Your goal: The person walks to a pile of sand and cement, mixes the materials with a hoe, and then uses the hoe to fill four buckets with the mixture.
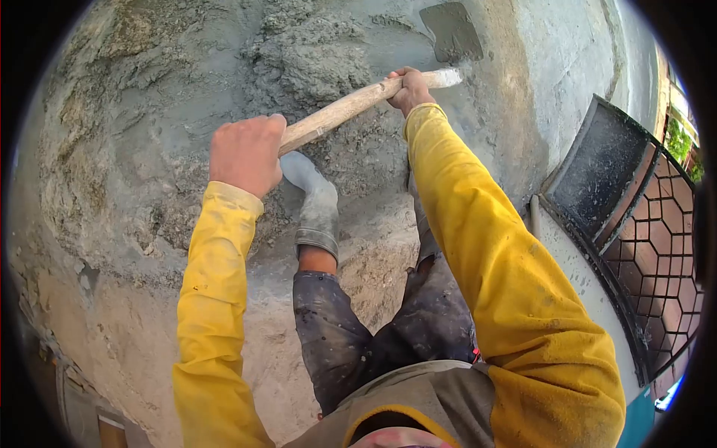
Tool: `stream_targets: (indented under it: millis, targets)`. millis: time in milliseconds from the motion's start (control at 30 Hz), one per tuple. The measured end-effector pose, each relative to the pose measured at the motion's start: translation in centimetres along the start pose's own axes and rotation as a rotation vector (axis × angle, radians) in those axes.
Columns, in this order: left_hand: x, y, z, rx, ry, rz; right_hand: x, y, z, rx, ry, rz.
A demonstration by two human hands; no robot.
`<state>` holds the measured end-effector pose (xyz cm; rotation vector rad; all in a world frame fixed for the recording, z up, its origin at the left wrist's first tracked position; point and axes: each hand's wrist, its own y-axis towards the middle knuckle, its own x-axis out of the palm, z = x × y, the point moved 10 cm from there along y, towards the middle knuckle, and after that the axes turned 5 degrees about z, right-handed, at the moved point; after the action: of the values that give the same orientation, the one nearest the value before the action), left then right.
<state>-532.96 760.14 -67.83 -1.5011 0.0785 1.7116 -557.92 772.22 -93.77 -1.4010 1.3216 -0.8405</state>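
Observation:
My left hand [245,154] is wrapped round the near end of a wooden handle [336,112], at the left. Further along, toward the upper right, my right hand [411,90] grips the same handle. Past that hand the handle has a whitish, coated end, and a flat, grey, mortar-covered blade [451,32] lies just above it; whether the two join is hard to tell. Wet grey mortar [306,60] is heaped beyond the handle. Both forearms are in yellow sleeves.
My grey-coated boot [318,209] stands in the mix below the handle. A black metal gate [635,224] with a lattice is at the right. Rough, dusty ground [149,328] spreads at the lower left. Pale concrete [556,60] lies at the upper right.

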Motion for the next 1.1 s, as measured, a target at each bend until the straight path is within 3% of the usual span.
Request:
stream_targets:
  millis: [100,167,300,367,433,500,633,700,800,867,1000,1100]
  targets:
    - [-1.2,-4.1,-3.5,-0.121,0.019,-0.082,3.2,-1.3,5.5,0.093,-0.079,-0.016]
    - [-2.5,-9.1,-4.8,-0.188,-0.016,-0.042,4.3,-2.8,9.5,0.026,-0.200,-0.034]
    - [-1.1,-21.7,-7.3,-0.488,-0.169,-0.114,3.0,-12.2,17.7,-0.018,-0.420,-0.058]
    - [0.4,-27.7,-5.8,-0.545,-0.270,-0.023,0.3,-17.6,18.9,-0.026,-0.511,-0.105]
    - [4.9,-34.4,-3.4,-0.665,-0.350,-0.064,-3.8,-19.9,19.7,-0.081,-0.682,-0.174]
    - [8.4,-39.2,-0.5,-0.710,-0.445,-0.026,-6.1,-23.6,18.0,-0.239,-0.679,-0.119]
    - [10.3,-35.9,0.0,-0.692,-0.434,0.158,-3.2,-23.2,14.6,-0.303,-0.690,-0.176]
    - [9.3,-27.0,-2.1,-0.665,-0.447,0.270,2.7,-18.2,10.9,-0.330,-0.666,-0.213]
    - [8.8,-14.1,-5.7,-0.599,-0.452,0.277,12.9,-10.0,4.5,-0.371,-0.518,-0.255]
    - [6.6,-8.4,-6.9,-0.576,-0.424,0.306,18.2,-5.5,2.3,-0.301,-0.646,-0.272]
    - [5.4,-6.5,-5.5,-0.675,-0.399,0.163,19.9,-0.5,4.3,-0.137,-0.771,-0.223]
    - [7.4,-11.9,-0.4,-0.880,-0.555,-0.015,15.3,-6.2,5.2,-0.332,-1.028,-0.068]
